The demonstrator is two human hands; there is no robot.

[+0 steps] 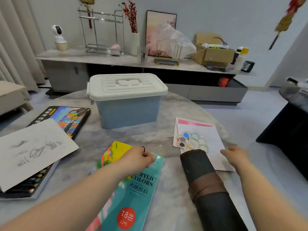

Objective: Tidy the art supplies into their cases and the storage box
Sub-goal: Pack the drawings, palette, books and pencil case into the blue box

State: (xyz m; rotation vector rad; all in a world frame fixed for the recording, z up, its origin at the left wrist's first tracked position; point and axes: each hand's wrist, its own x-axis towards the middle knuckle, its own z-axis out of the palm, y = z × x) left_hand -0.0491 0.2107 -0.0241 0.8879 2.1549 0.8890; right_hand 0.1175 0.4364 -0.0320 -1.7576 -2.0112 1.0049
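Blue storage box lidded at centre; teal acrylic box flat; dark brush roll beside.

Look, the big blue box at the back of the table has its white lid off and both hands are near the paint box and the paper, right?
Not quite. The head view shows the white lid shut on the blue box. The rest holds: the left hand is on the paint box, the right hand at the paper.

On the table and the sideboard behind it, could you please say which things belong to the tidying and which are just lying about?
For the job: storage box, acrylic paint box, pencil case, sketch, palette, brush roll.

Lying about: camera, wire rack, vase, cardboard box.
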